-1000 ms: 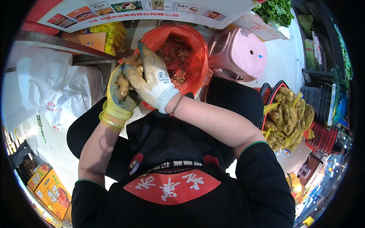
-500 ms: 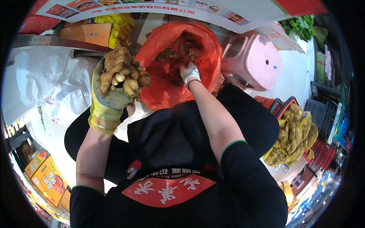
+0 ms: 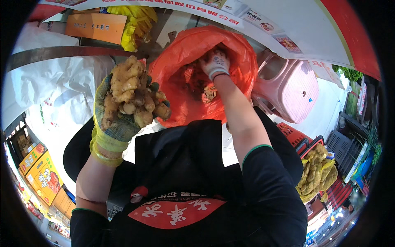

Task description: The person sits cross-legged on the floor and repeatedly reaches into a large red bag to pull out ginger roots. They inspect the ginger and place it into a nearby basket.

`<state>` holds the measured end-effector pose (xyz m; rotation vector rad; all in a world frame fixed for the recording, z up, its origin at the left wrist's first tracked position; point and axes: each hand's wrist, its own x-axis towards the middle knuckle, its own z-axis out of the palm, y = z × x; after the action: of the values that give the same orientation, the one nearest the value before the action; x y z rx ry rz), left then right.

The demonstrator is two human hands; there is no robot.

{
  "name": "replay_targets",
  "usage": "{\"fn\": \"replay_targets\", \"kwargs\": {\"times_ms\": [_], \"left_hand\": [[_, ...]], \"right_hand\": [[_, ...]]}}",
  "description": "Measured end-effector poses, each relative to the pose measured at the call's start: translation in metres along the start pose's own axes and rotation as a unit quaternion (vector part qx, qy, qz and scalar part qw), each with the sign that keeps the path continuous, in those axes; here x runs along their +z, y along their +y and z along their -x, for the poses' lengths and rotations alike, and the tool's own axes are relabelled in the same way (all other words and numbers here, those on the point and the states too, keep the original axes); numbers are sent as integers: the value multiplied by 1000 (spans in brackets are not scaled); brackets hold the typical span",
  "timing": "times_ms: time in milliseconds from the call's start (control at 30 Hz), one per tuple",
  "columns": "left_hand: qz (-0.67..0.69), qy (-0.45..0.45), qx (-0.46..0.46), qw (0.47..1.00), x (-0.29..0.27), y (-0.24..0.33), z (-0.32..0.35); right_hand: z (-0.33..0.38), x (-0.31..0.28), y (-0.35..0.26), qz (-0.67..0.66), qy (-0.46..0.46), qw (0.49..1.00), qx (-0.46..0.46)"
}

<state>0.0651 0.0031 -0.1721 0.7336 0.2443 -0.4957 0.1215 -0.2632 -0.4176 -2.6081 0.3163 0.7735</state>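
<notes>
My left hand (image 3: 116, 132), in a dark glove with yellow netting over it, is closed from below around a large knobbly piece of ginger (image 3: 128, 88). It holds the ginger up at the left side of an open red plastic bag (image 3: 175, 105). Inside the bag's mouth, toward its far side, reaches my right hand (image 3: 216, 65) in a white glove with a dark band at the wrist. Its fingertips are lost in shadow, so what they touch or hold does not show. A smaller brownish lump (image 3: 209, 94) lies in the bag below that hand.
A pink plastic stool (image 3: 297, 91) stands right of the bag. White plastic bags (image 3: 66, 90) lie at the left, near an orange-brown box (image 3: 96, 29) and yellow bags (image 3: 135, 24). Farther right are a red basket (image 3: 294, 136) and yellow net sacks of roots (image 3: 317, 175).
My right hand has moved farther into the red bag, away from me and slightly right. The left hand still grips the ginger. The head view has shifted, and the bag's mouth has changed shape.
</notes>
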Motion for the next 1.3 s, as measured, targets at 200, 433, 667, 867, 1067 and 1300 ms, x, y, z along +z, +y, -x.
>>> {"fn": "replay_targets", "kwargs": {"times_ms": [200, 433, 667, 867, 1067, 1300], "left_hand": [[-59, -42, -17, 997, -9, 3, 1], [-59, -22, -12, 998, 3, 4, 5], [-44, 1, 9, 999, 11, 6, 4], [-11, -2, 12, 1000, 13, 1, 8], [19, -1, -22, 1000, 30, 2, 7], [-222, -12, 74, 972, 20, -3, 9]], "right_hand": [[-9, 9, -80, -937, -34, 337, -82], [-81, -8, -69, -963, -236, 106, -72], [-67, 18, -51, -932, -135, 335, 9], [59, -28, -92, -914, 120, 374, 98], [-16, 12, -55, -865, 40, 493, -90], [30, 49, -33, -742, 261, 587, 189]]}}
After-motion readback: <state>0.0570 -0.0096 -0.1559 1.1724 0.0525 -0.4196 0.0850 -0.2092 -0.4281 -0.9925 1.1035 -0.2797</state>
